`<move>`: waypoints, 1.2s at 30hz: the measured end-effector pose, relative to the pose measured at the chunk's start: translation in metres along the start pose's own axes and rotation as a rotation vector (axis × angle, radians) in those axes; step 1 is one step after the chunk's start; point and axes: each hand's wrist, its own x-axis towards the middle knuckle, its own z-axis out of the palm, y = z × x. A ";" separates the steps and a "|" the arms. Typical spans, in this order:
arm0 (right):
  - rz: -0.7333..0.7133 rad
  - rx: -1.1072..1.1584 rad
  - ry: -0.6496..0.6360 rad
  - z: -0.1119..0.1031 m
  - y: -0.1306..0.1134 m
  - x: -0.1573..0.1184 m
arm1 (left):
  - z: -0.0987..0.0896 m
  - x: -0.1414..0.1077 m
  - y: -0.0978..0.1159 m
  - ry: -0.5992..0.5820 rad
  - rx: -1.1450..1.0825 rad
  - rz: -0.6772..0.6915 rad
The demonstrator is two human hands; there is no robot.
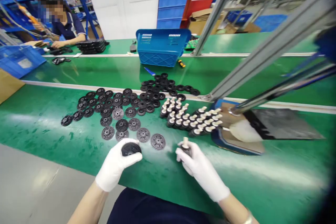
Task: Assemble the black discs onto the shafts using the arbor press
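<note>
A black disc [130,149] is gripped at the near edge of the table [157,171], wrapped by the gloved left hand [112,164], fingers behind and thumb across the front. Over on the right, a dark part with a pale stem [186,148] is held upright, the curled right hand [198,168] closed around its body. Both are held well apart, with a single flat disc [158,141] laid between them and slightly beyond. More flat discs [106,112] are spread beyond the left hand, some overlapping; next to these, smaller black round pieces [155,96] are bunched. Beyond the right hand, pale-stemmed parts [186,123] are clustered, stems up. Farther back, a blue basket [157,58] is seen, flanked by a blue pen [149,71] and a yellow-and-black tool [181,63].
</note>
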 end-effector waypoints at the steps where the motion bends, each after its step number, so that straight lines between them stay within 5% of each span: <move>1: 0.007 0.068 -0.058 0.000 -0.003 -0.003 | 0.006 0.004 0.004 0.006 -0.094 -0.011; 4: 0.062 0.157 -0.140 -0.004 -0.004 -0.013 | 0.005 0.018 0.007 0.119 -0.063 -0.007; 8: 0.141 0.095 -0.119 -0.013 0.009 -0.023 | -0.033 0.029 -0.013 0.367 0.382 0.017; 12: 0.137 0.065 -0.161 -0.015 0.015 -0.024 | -0.060 0.025 -0.044 0.341 0.722 0.055; 17: 0.109 0.131 -0.230 -0.009 0.010 -0.021 | -0.047 0.019 -0.055 0.488 1.236 0.287; 23: 0.189 0.240 -0.266 -0.003 0.016 -0.024 | -0.024 0.034 -0.040 0.123 1.395 0.355; 32: 0.170 0.421 -0.332 0.000 0.021 -0.028 | -0.003 0.040 -0.028 -0.027 1.319 0.508; 36: 0.192 0.432 -0.314 0.002 0.022 -0.025 | 0.006 0.041 -0.020 -0.022 1.373 0.443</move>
